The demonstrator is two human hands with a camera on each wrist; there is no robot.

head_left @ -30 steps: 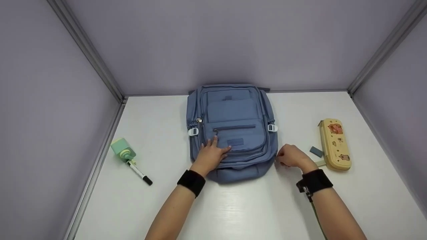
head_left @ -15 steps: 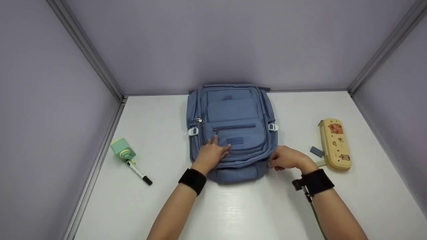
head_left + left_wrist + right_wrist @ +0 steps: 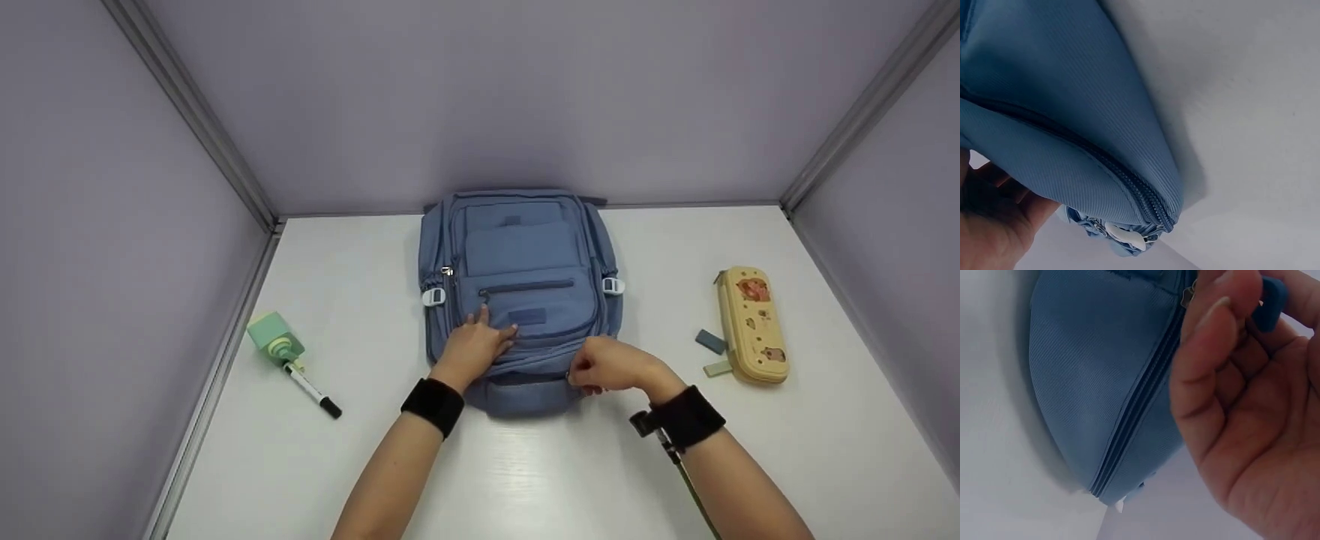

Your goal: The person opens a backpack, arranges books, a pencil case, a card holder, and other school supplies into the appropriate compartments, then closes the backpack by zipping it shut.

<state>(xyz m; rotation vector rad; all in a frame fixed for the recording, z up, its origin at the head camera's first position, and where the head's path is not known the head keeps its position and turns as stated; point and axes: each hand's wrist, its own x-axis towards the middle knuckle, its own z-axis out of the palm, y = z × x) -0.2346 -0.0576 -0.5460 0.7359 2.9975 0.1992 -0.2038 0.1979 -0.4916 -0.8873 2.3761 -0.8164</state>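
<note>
A blue backpack [image 3: 521, 251] lies front side up on the white table. My left hand [image 3: 471, 346] rests on its lower front with fingers spread, the fingertips beside the small pocket's zipper [image 3: 529, 286]. At the bottom right corner, my right hand [image 3: 611, 364] pinches a blue zipper pull [image 3: 1270, 304] with curled fingers. The pull's metal slider [image 3: 1187, 297] shows at the fingertips in the right wrist view. From there the bottom compartment's zipper [image 3: 1134, 408] curves down toward the bag's side. In the left wrist view, the same compartment's zipper [image 3: 1095, 149] runs round the other corner.
A yellow pencil case [image 3: 756, 324] lies on the right, with a dark blue-grey block [image 3: 710, 341] and a pale green block [image 3: 718, 368] beside it. On the left are a green, bottle-like object [image 3: 276, 334] and a black-capped white marker [image 3: 313, 390]. Partition walls enclose the table.
My right hand has moved left along the bottom zipper, from beside the bag's right corner onto its lower edge. The left hand stays in place on the front.
</note>
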